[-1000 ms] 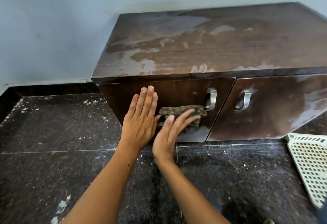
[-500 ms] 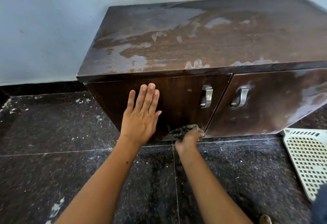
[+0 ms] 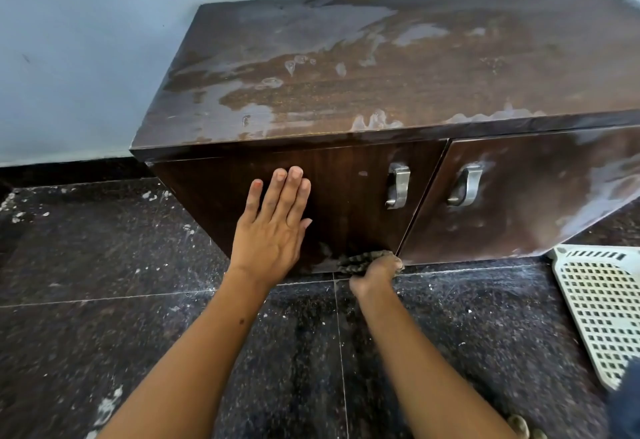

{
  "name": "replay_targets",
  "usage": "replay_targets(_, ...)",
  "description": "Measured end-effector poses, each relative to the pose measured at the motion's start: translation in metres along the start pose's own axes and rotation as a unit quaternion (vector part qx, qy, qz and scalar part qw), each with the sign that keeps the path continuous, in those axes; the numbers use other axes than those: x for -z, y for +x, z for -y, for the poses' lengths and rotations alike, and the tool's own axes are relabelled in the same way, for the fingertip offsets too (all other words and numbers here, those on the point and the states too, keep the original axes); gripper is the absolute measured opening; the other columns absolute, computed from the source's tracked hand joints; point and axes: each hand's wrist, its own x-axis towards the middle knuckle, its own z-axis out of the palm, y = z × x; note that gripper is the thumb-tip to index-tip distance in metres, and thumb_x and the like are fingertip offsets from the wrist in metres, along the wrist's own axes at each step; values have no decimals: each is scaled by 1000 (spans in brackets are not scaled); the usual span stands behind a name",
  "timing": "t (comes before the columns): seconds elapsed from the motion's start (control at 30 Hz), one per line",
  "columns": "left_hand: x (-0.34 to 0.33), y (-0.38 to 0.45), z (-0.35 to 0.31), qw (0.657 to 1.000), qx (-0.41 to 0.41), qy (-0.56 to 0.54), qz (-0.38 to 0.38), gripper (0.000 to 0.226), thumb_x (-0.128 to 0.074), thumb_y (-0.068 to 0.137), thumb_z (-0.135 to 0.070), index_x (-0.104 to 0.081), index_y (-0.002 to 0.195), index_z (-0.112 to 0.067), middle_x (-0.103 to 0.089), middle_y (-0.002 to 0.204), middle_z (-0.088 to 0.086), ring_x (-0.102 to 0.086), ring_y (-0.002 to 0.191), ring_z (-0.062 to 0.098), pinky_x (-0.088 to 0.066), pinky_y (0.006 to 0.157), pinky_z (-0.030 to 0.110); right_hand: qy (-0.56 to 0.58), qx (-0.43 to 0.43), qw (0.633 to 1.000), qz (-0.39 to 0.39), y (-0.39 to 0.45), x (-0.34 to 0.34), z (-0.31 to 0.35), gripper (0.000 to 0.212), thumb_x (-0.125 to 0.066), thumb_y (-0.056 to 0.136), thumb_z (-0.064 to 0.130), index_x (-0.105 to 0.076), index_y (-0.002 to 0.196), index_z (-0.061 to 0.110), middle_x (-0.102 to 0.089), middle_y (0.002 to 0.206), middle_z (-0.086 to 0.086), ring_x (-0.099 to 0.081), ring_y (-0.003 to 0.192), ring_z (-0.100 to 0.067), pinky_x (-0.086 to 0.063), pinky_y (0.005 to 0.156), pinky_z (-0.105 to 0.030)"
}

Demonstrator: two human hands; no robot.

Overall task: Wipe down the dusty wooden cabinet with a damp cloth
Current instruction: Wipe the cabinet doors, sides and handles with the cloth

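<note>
A low dark wooden cabinet (image 3: 381, 67) stands against the wall, its top streaked with pale dust and wet smears. It has two doors with metal handles, one on the left door (image 3: 398, 186) and one on the right door (image 3: 465, 185). My left hand (image 3: 273, 227) lies flat with straight fingers on the left door. My right hand (image 3: 375, 274) grips a bunched grey-brown cloth (image 3: 356, 260) at the bottom edge of the left door, near the floor. Most of the cloth is hidden by the fingers.
The floor (image 3: 104, 265) is dark speckled stone tile with white dust specks. A white perforated plastic tray (image 3: 602, 307) lies on the floor at the right, close to the cabinet's right door. A pale blue wall (image 3: 86, 40) runs behind.
My right hand has slid the cloth from mid-height on the left door down to its bottom edge and curled round it. My left hand has stayed flat on the door.
</note>
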Motion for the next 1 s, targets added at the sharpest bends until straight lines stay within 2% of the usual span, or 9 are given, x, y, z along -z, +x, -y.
replay_targets(0.07,0,-1,-1,1000,0,3,-3,77,-25,93,-35,24,143,-4,36,149,12,30,139,25,15,115,42,-11,-20,1000,-15,0,-1,2,42,-16,101,40,-55,95,23,-52,126,-16,-47,117,-36,-23,116,-46)
replay_targets(0.13,-1,-1,-2,1000,-1,7,-12,77,-26,93,-35,23,143,-3,35,149,12,30,139,26,15,115,42,6,-13,1000,-13,-9,-12,1,38,-17,100,35,-41,74,21,-49,89,-8,-47,87,-33,-28,112,-52)
replay_targets(0.2,0,0,-2,1000,2,5,-14,77,-27,93,-34,22,144,-3,34,150,13,29,140,26,15,115,43,16,23,999,33,-24,-24,-2,37,-19,100,36,-53,100,21,-53,108,-7,-48,100,-29,-33,105,-52)
replay_targets(0.23,0,0,-2,1000,1,6,-14,77,-27,93,-34,21,144,-2,34,150,13,28,140,27,15,115,43,17,54,997,45,-28,-28,-3,38,-23,100,36,-47,128,24,-47,132,-8,-46,114,-27,-32,107,-52)
replay_targets(0.3,1,1,-3,1000,-1,9,-14,77,-27,93,-34,20,144,-2,34,150,14,28,140,27,14,115,43,30,83,995,46,-37,-34,-4,50,-26,100,37,-19,149,30,-23,155,-5,-32,137,-28,-26,112,-53)
replay_targets(0.53,-1,1,-5,1000,9,18,-9,79,-27,93,-36,23,142,0,36,148,16,31,138,29,16,114,44,-34,129,990,-37,-13,-25,-10,53,-10,101,28,9,149,38,1,160,2,-14,145,-29,-22,112,-58)
replay_targets(0.7,2,2,-9,1000,22,21,-3,79,-26,94,-36,25,141,1,39,146,17,33,137,29,18,114,44,-50,6,999,-7,5,-5,-10,45,-20,101,24,-38,142,19,-46,141,-11,-48,123,-32,-43,97,-43)
replay_targets(0.87,-1,0,-9,999,21,20,-21,76,-27,94,-35,19,143,1,33,150,17,27,140,28,13,116,40,-98,-30,995,16,-17,-13,-13,35,-23,100,11,-56,107,1,-58,118,-20,-54,113,-35,-44,97,-49)
replay_targets(1.0,0,-4,-3,1000,4,-4,-29,74,-30,94,-32,13,146,-3,27,153,11,20,143,23,9,118,38,-68,49,996,27,-31,-15,-3,40,-17,105,25,-27,143,29,-36,148,-11,-45,127,-32,-37,105,-48)
